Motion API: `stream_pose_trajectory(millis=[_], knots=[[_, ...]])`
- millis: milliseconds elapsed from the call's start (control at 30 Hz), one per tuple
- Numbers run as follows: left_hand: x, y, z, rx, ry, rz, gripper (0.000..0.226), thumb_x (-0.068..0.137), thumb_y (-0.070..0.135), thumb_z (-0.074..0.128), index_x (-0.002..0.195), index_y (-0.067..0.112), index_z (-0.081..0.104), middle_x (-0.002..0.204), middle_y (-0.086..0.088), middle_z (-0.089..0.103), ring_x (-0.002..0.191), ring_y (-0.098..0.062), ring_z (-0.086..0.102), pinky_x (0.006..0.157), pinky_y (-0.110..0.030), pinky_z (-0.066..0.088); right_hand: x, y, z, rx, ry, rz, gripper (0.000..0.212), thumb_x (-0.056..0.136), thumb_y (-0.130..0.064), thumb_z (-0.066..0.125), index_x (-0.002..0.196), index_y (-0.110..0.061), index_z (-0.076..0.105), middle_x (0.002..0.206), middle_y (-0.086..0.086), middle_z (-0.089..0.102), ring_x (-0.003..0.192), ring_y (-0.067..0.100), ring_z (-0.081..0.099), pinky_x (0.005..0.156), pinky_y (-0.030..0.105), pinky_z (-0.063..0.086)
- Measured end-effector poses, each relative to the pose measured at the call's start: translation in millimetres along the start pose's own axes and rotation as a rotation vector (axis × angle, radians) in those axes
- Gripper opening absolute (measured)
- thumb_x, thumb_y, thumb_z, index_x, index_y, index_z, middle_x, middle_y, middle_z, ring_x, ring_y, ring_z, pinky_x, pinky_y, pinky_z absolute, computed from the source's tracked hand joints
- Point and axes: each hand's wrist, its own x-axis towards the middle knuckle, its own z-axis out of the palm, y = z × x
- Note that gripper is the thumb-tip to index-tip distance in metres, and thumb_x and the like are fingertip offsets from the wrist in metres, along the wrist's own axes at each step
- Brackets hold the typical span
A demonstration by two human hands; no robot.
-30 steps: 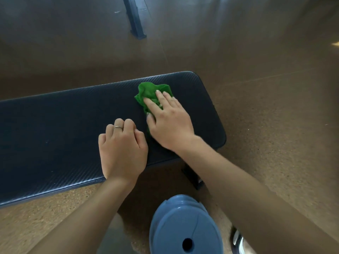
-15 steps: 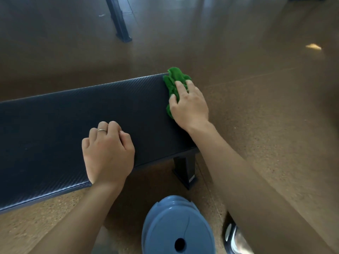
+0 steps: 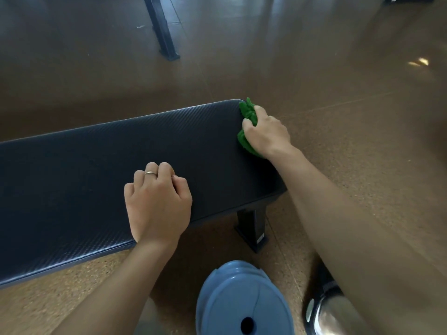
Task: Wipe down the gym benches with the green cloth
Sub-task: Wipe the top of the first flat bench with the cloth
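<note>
A dark padded gym bench point(image 3: 101, 170) runs from the left edge to the middle right of the head view. My right hand point(image 3: 267, 131) presses the crumpled green cloth point(image 3: 248, 112) against the bench's right end, and the cloth wraps over that edge. Part of the cloth is hidden under the hand. My left hand point(image 3: 157, 201) rests on the near side of the pad with its fingers curled shut and a ring on one finger.
A blue round lid with a hole point(image 3: 244, 301) sits at the bottom centre. A shiny shoe tip point(image 3: 324, 308) shows at the bottom right. The bench leg point(image 3: 252, 228) stands below the pad's right end. A dark metal post point(image 3: 162, 30) stands on the brown floor behind.
My right hand slid the green cloth from the bench top to the right end and over its edge. The left hand stayed curled on the pad.
</note>
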Motion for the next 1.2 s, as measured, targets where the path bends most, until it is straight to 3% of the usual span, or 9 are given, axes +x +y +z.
stream_pose_trajectory(millis=[133, 267, 500, 733, 867, 967, 1033, 1133, 1200], knots=[[-2.3, -0.2, 0.0, 0.008, 0.006, 0.002, 0.025, 0.099, 0.028, 0.04, 0.091, 0.013, 0.058, 0.083, -0.002, 0.05, 0.079, -0.021, 0.045, 0.071, -0.04, 0.037, -67.9, 38.0, 1.1, 0.165, 0.061, 0.019, 0.048, 0.103, -0.045, 0.041, 0.149, -0.029, 0.042, 0.122, 0.005, 0.061, 0.111, 0.027, 0.059, 0.084, 0.038, 0.043], [-2.0, -0.8, 0.8, 0.021, 0.002, -0.005, 0.021, 0.1, 0.026, 0.045, 0.094, 0.012, 0.06, 0.086, -0.004, 0.055, 0.08, -0.022, 0.046, 0.072, -0.037, 0.035, -132.2, 52.6, 11.5, 0.215, 0.102, 0.115, 0.056, 0.107, -0.043, 0.038, 0.158, -0.024, 0.029, 0.144, 0.007, 0.049, 0.126, 0.025, 0.051, 0.092, 0.033, 0.035], [-2.3, 1.4, 0.0, 0.021, -0.012, 0.006, 0.02, 0.099, 0.026, 0.045, 0.092, 0.014, 0.059, 0.086, -0.002, 0.055, 0.081, -0.021, 0.046, 0.074, -0.039, 0.038, -42.0, 7.4, 7.6, -0.046, 0.152, 0.08, 0.048, 0.109, -0.037, 0.025, 0.145, -0.01, 0.043, 0.135, 0.02, 0.054, 0.117, 0.037, 0.056, 0.086, 0.042, 0.037], [-1.8, -2.3, -1.7, -0.043, -0.02, 0.001, 0.021, 0.1, 0.027, 0.045, 0.092, 0.016, 0.06, 0.086, 0.0, 0.056, 0.081, -0.019, 0.048, 0.075, -0.037, 0.037, -69.9, -1.0, 32.0, -0.262, 0.253, -0.074, 0.049, 0.109, -0.032, 0.03, 0.149, -0.005, 0.041, 0.138, 0.028, 0.05, 0.124, 0.042, 0.052, 0.108, 0.048, 0.041], [4.6, -12.3, -14.3, -0.195, -0.074, 0.079, 0.016, 0.1, 0.025, 0.05, 0.094, 0.015, 0.061, 0.086, 0.0, 0.058, 0.08, -0.018, 0.052, 0.075, -0.033, 0.039, -126.3, 9.9, 42.4, -0.281, 0.181, -0.127, 0.054, 0.109, -0.032, 0.031, 0.158, -0.009, 0.034, 0.163, 0.028, 0.027, 0.152, 0.041, 0.023, 0.125, 0.047, 0.018], [10.6, -43.1, -27.6, -0.032, -0.061, 0.172, 0.022, 0.1, 0.029, 0.052, 0.112, 0.015, 0.064, 0.108, -0.006, 0.064, 0.1, -0.027, 0.059, 0.09, -0.042, 0.045, -99.6, -0.4, 35.8, -0.284, 0.122, -0.11, 0.056, 0.11, -0.033, 0.025, 0.162, -0.01, 0.024, 0.167, 0.025, 0.015, 0.156, 0.038, 0.012, 0.128, 0.044, 0.01], [15.4, -67.3, -28.9, 0.01, -0.058, 0.097, 0.032, 0.101, 0.03, 0.05, 0.127, 0.016, 0.062, 0.129, -0.007, 0.06, 0.122, -0.03, 0.053, 0.107, -0.047, 0.039, -64.4, -18.1, 34.1, -0.289, 0.118, -0.105, 0.057, 0.11, -0.033, 0.023, 0.162, -0.009, 0.021, 0.168, 0.026, 0.011, 0.156, 0.039, 0.009, 0.128, 0.045, 0.008], [18.5, -76.4, -25.1, -0.058, -0.042, -0.054, 0.03, 0.1, 0.026, 0.049, 0.125, 0.014, 0.061, 0.132, -0.005, 0.056, 0.127, -0.029, 0.048, 0.112, -0.048, 0.036, -16.8, -61.4, 48.2, -0.293, 0.111, -0.142, 0.057, 0.11, -0.033, 0.022, 0.161, -0.008, 0.021, 0.168, 0.025, 0.01, 0.156, 0.04, 0.008, 0.128, 0.047, 0.006], [18.8, -73.6, -22.0, -0.03, -0.03, -0.035, 0.029, 0.099, 0.024, 0.05, 0.124, 0.014, 0.061, 0.131, -0.005, 0.057, 0.126, -0.029, 0.049, 0.112, -0.048, 0.038, -1.3, -94.4, 65.1, -0.306, 0.091, -0.224, 0.057, 0.109, -0.032, 0.023, 0.16, -0.008, 0.025, 0.168, 0.023, 0.013, 0.156, 0.038, 0.009, 0.128, 0.046, 0.005]])
